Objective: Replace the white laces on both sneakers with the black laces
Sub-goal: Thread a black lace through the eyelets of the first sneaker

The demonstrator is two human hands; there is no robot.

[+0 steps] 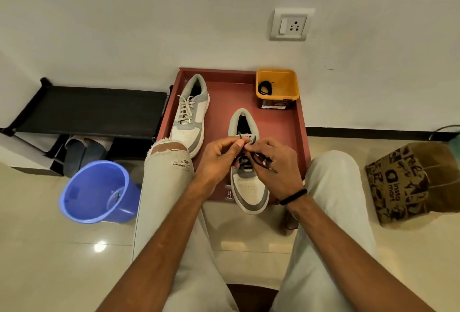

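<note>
Black lace (257,161) through grey-white sneaker (251,187)

Both bare forearms reach forward between the knees and meet over the near shoe. The left hand (219,159) is turned palm inward, thumb and forefinger pinching a black lace (256,158) near its tip. The right hand (276,167) sits just beside it, fingers curled round the same lace, a dark band on its wrist.
</note>
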